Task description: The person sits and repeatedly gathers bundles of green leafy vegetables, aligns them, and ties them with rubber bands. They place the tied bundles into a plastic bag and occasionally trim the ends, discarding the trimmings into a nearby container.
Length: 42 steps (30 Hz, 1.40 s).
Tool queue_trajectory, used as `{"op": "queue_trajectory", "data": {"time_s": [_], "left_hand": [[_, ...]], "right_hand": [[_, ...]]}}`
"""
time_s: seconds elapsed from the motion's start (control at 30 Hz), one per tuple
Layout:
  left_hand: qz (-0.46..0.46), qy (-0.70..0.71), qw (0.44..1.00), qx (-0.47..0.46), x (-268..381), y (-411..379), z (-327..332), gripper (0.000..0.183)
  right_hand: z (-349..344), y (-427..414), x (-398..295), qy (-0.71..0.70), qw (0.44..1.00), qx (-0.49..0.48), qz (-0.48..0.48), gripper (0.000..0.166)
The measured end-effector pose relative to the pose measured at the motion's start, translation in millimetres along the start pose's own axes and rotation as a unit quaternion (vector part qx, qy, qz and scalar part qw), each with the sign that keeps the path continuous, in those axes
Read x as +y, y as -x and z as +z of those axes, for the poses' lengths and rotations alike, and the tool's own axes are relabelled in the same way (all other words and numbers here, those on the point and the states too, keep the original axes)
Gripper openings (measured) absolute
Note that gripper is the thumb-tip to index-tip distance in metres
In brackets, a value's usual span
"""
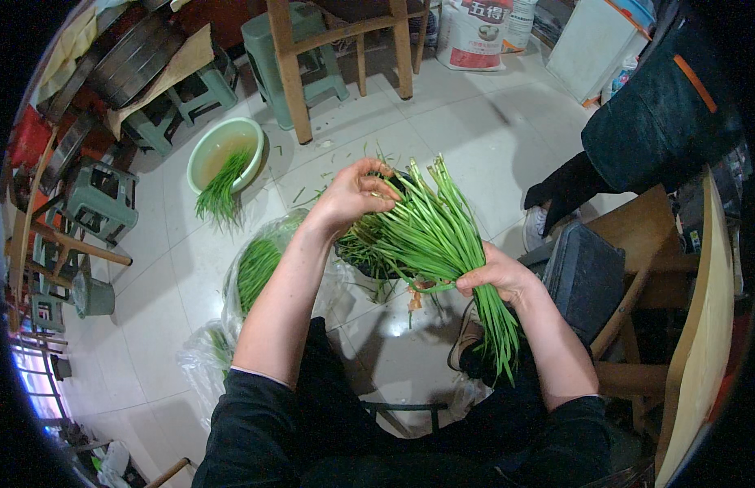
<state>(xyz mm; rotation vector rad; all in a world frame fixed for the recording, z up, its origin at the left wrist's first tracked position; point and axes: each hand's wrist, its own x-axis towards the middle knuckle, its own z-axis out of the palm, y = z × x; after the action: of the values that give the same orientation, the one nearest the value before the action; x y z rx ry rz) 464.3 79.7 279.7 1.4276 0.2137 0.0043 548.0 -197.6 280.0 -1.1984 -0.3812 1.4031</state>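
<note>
My right hand point(499, 274) grips a thick bunch of long green garlic chives point(426, 238) around its leafy part. The pale stem ends fan up and away from me, and the leaf tips hang below my fist. My left hand point(356, 195) is at the stem ends, thumb and fingertips bent close together; whether a stem is pinched there is unclear. Under the bunch, a dark container or bag point(365, 265) with loose chive scraps is partly hidden. Beside my left forearm stands a clear plastic bag point(234, 293) with more chives point(258, 268) inside.
A pale green basin point(192, 165) of cloudy water has chives point(222, 192) draped over its rim. Green plastic stools point(103, 198) and a wooden chair point(286, 73) stand beyond. At right are another person's leg point(570, 177) and a wooden chair point(634, 232). Scraps litter the tiles.
</note>
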Motion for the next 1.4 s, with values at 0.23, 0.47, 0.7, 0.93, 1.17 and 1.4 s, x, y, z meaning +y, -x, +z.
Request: {"op": "queue_trajectory", "data": {"time_s": [0.23, 0.47, 0.7, 0.93, 1.17, 1.4], "left_hand": [[-0.050, 0.004, 0.999, -0.002, 10, 4, 11, 0.045], [-0.005, -0.027, 1.000, 0.000, 1, -1, 16, 0.039], [0.014, 0.009, 0.999, 0.029, -11, -6, 15, 0.035], [0.007, 0.092, 0.976, 0.198, -28, -16, -20, 0.020], [0.171, -0.442, 0.833, 0.286, -49, -20, -23, 0.022], [0.127, -0.276, 0.942, 0.144, -17, -11, 12, 0.022]], "right_hand": [[2, -2, 2, 0.018, 1.000, 0.003, 0.001, 0.059], [3, -2, 2, 0.038, 0.999, 0.019, 0.009, 0.061], [16, 2, -4, 0.015, 0.999, 0.040, -0.013, 0.049], [8, 6, -4, 0.044, 0.999, 0.027, 0.007, 0.037], [1, 5, -2, 0.043, 0.998, 0.038, 0.027, 0.042], [-1, 4, -4, 0.035, 0.998, 0.040, 0.024, 0.047]]}}
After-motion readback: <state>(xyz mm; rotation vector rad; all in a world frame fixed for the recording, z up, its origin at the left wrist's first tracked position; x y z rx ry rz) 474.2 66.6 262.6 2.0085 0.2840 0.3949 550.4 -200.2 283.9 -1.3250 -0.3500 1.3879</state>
